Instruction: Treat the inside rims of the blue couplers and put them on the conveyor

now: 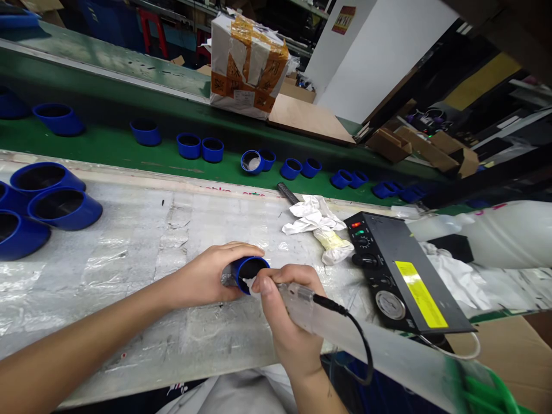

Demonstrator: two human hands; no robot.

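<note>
A blue cup-shaped part (251, 265) with a dark inside stands on the plastic-covered bench in front of me. My left hand (222, 273) is closed round its left side, with the thumb along the top. In my right hand (288, 310) is a translucent glue syringe (297, 294), with a black cable joined to its barrel. Its white nozzle (254, 284) points into the mouth of the blue part, at the near rim. Whether the tip touches the inner wall, I cannot tell.
Several blue parts (66, 207) stand at the left of the bench (138, 241). More line the green conveyor (164, 164) behind. On the right are a black dispenser box (409, 276), crumpled white cloths (314, 215) and a white bottle (513, 233). A taped carton (245, 66) sits beyond.
</note>
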